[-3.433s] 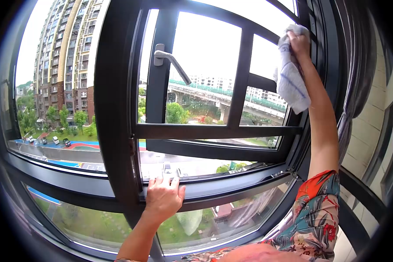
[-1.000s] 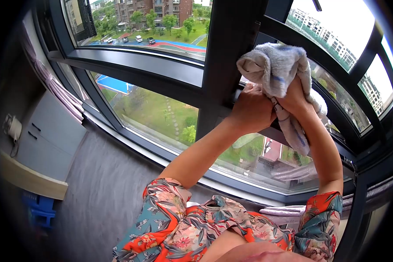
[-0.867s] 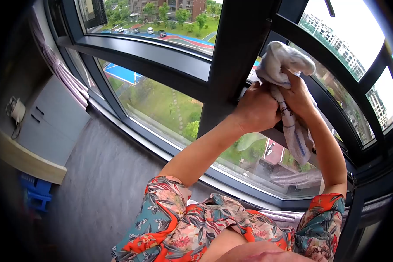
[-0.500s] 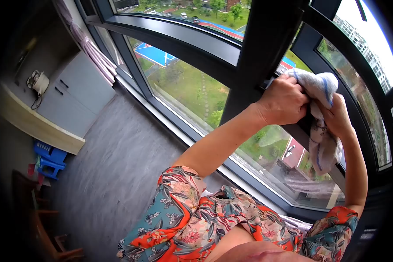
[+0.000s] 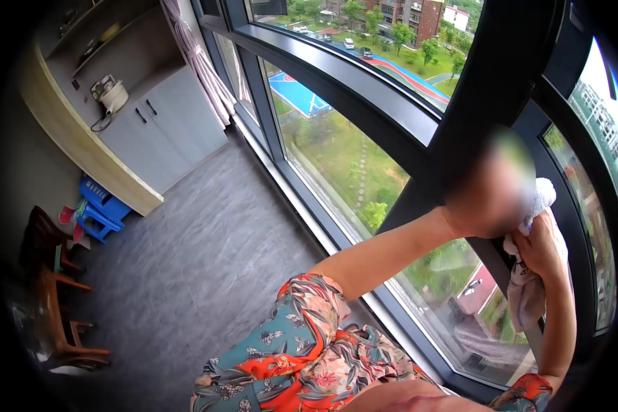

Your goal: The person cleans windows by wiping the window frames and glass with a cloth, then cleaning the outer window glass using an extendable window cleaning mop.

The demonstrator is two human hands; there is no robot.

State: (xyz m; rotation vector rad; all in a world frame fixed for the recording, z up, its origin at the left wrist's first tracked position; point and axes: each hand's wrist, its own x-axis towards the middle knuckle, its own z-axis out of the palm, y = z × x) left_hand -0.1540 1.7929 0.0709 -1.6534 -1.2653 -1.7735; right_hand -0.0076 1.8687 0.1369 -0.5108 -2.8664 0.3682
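Observation:
A white cloth (image 5: 527,302) with blue stripes, seen earlier, hangs in loose folds by the dark window frame (image 5: 484,89). My right hand (image 5: 546,250) is closed around its middle, with part of the cloth bunched above the fingers and the rest drooping below. Right beside the cloth's upper end is my left hand (image 5: 487,192), raised at the frame. A blur covers its fingers, so its grip cannot be made out. Both arms reach up from floral sleeves (image 5: 312,302).
Glass panes (image 5: 343,151) look down on lawn and a blue court. Across the grey floor (image 5: 220,226) stand a grey cabinet (image 5: 165,130) with an appliance (image 5: 110,96), blue plastic stools (image 5: 103,206) and wooden chairs (image 5: 55,295). A tied curtain (image 5: 199,69) hangs by the far window.
The view has swung left, so more of the cabinet and chairs shows. Both hands and the cloth sit lower in view. The cloth's bunched top no longer rises above my left hand, which is now blurred.

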